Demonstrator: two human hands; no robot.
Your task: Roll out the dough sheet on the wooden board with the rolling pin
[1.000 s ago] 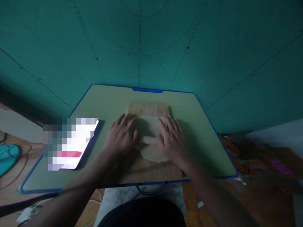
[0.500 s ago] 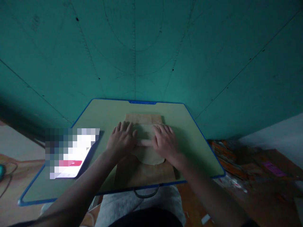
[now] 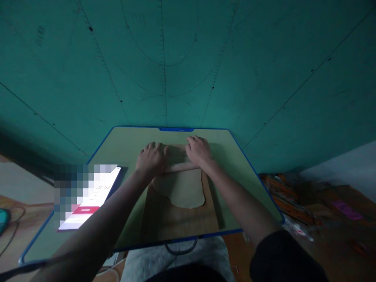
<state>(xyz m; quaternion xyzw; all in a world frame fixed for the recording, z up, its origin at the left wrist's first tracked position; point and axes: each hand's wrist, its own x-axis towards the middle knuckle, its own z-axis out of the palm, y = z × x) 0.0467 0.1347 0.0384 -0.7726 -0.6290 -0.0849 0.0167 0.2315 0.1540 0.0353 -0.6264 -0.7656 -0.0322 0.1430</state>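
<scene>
A pale rolling pin [image 3: 181,167] lies across a flat, irregular sheet of dough [image 3: 182,190], slightly tilted with its right side farther away. My left hand [image 3: 152,157] is over the pin's left end, and my right hand [image 3: 199,152] is over its right end, fingers curled forward. Both hands hide the pin's ends. Beneath the dough is a wooden board [image 3: 182,225], showing in front of it and partly beyond the pin. The dough's near edge is uneven.
The board rests on a small table [image 3: 232,180] with a blue rim, against a green wall [image 3: 188,78]. A lit phone [image 3: 91,199], partly blurred out, is at the left. Clutter [image 3: 282,196] stands on the floor at the right.
Both hands have pushed the rolling pin forward, away from me, and more of the near dough shows. The right hand moved farther than the left, so the pin is now slanted.
</scene>
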